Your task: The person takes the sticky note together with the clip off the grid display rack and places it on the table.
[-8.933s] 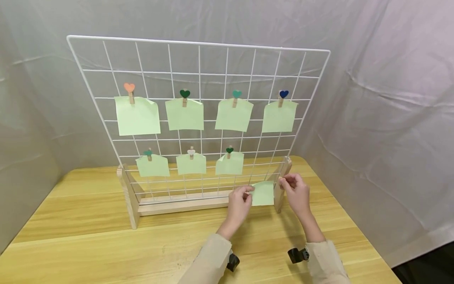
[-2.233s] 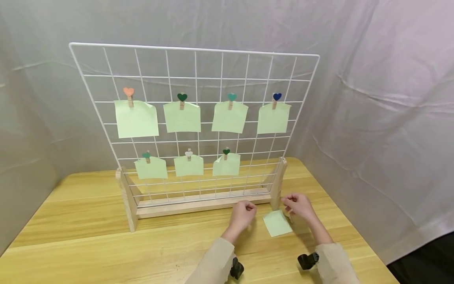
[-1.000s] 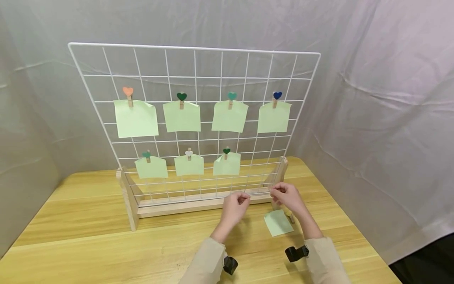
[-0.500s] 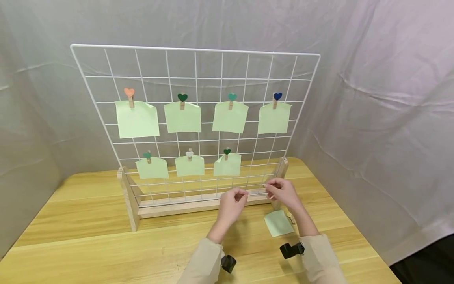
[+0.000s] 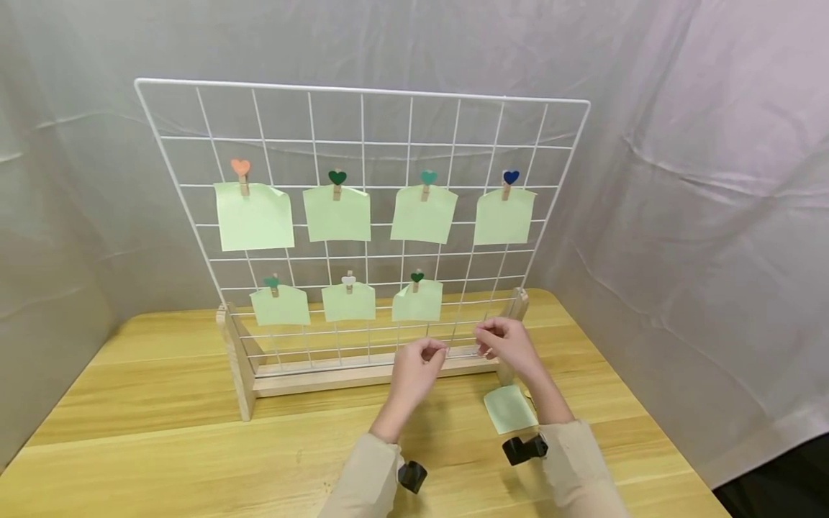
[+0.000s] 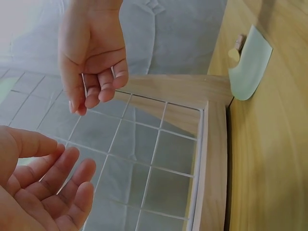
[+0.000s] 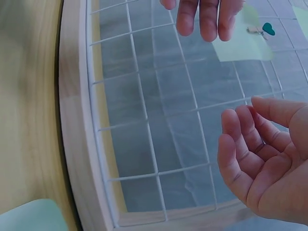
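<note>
In the head view my left hand (image 5: 413, 370) is in front of the white wire grid (image 5: 382, 255), low down. Thumb and forefinger meet at their tips, with nothing seen between them. My right hand (image 5: 510, 347) hovers to its right, bare, its fingers loosely bent; the right wrist view shows its empty palm. A gap separates the two hands. A pale green paper note (image 5: 509, 410) lies on the table below the right hand. Beside it is a small wooden clip with a yellow top (image 6: 235, 53), mostly hidden by the right forearm in the head view.
Several green notes hang on the grid in two rows, such as the upper right note (image 5: 504, 218), each under a heart clip like the blue one (image 5: 511, 177). A wooden stand (image 5: 382, 378) carries the grid on the wooden table (image 5: 162, 460). Grey cloth (image 5: 699, 252) surrounds it.
Earlier the left hand held the green note up by the grid's lower right; now it lies on the table with the clip. Over the last second both hands have moved left and slightly up.
</note>
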`<state>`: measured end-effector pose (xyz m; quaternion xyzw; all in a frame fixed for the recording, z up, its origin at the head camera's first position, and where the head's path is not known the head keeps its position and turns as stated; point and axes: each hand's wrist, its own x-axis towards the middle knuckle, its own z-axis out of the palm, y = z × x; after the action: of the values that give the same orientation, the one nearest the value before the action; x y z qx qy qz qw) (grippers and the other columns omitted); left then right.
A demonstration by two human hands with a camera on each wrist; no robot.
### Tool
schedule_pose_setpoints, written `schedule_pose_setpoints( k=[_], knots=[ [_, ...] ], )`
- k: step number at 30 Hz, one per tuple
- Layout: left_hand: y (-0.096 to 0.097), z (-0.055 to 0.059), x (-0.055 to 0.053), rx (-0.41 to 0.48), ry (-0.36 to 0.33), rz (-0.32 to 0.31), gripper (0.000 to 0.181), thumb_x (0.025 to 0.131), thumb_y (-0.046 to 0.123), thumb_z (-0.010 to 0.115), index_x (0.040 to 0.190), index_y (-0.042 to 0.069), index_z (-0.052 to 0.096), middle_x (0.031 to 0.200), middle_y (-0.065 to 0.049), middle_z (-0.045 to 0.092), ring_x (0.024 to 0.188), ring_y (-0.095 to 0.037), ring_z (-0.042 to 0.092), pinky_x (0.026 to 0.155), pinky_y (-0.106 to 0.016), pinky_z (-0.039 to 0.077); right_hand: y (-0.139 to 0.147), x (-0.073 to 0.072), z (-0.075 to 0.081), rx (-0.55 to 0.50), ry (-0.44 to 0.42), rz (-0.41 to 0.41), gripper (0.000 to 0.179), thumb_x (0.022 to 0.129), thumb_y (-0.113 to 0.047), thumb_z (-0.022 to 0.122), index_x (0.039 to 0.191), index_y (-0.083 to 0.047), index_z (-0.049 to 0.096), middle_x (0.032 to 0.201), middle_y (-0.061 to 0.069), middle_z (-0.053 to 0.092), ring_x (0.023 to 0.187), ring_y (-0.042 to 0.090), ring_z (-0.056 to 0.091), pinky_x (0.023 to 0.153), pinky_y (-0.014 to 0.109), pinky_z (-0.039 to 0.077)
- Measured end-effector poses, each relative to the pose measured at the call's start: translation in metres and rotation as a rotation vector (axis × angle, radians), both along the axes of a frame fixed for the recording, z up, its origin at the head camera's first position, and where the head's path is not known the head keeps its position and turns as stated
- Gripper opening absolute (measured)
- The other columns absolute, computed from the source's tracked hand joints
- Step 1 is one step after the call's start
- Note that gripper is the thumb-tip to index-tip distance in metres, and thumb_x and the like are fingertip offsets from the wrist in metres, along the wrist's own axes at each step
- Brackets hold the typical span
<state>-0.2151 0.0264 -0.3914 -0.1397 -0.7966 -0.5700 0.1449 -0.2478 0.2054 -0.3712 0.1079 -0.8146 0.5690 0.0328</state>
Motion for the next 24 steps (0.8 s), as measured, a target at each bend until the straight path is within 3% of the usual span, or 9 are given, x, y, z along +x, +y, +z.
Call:
schedule_pose_setpoints(
  k=[12,18,24],
  knots=[
    [-0.007,0.006,0.0,0.008,0.023,0.018,0.008,0.082,0.004,0.059,0.084,-0.001,0.065,0.071,-0.003,0.061,0.065,-0.012,0.053,0.058,-0.021,0.046,-0.012,-0.005,0.013,-0.006,0.018,0.049,0.019,0.087,-0.005,0.055,0.092,0.014,0.056,0.076,0.022,0.058,0.061,0.021,0.057,0.058,0.037,0.051],
    [-0.012,0.009,0.0,0.02,0.041,0.042,0.007,0.081,0.004,0.059,0.083,0.0,0.065,0.072,-0.003,0.061,0.066,-0.014,0.054,0.056,-0.021,0.045,-0.02,-0.004,0.017,-0.016,0.033,0.046,0.021,0.087,-0.009,0.057,0.092,0.012,0.058,0.073,0.014,0.058,0.06,0.017,0.057,0.056,0.03,0.051],
    [-0.014,0.01,-0.001,0.031,0.039,0.054,0.008,0.081,0.005,0.06,0.084,0.0,0.066,0.073,-0.004,0.062,0.069,-0.015,0.056,0.056,-0.022,0.045,-0.026,-0.004,0.02,0.001,0.058,0.052,0.02,0.087,-0.009,0.057,0.09,0.01,0.058,0.076,0.022,0.058,0.06,0.015,0.056,0.055,0.028,0.05]
  ],
)
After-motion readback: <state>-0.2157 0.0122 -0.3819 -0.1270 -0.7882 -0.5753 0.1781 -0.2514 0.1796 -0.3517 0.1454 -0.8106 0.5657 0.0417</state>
